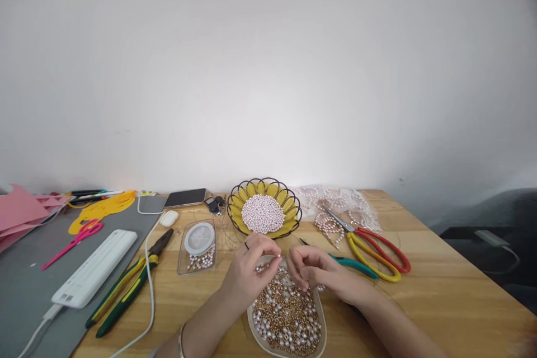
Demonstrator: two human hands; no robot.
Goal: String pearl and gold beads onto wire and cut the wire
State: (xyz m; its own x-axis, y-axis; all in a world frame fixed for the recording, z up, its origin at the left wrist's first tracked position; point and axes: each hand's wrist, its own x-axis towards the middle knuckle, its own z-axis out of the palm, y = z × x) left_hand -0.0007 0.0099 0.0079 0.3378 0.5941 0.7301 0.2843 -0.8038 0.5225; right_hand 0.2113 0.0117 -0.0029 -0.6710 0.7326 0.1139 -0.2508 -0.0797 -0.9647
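Pinching a tiny pale pearl bead (279, 257) between the fingertips of the left hand (251, 271), closed on it, just above the twelve o'clock end of a shallow white oval dish (250, 327) (long axis running six to twelve). Hovering at three o'clock from that bead, almost touching, the right hand (316, 274), fingers drawn together on something too fine to make out. Filling the dish, small gold and white round beads (289, 319). Sitting at twelve o'clock beyond the hands, a yellow-lined black wire basket (287, 201) holding white pearls (263, 213). Lying at ten o'clock on the wooden desk (440, 291), a clear plastic box (197, 249) holding a spool and loose beads.
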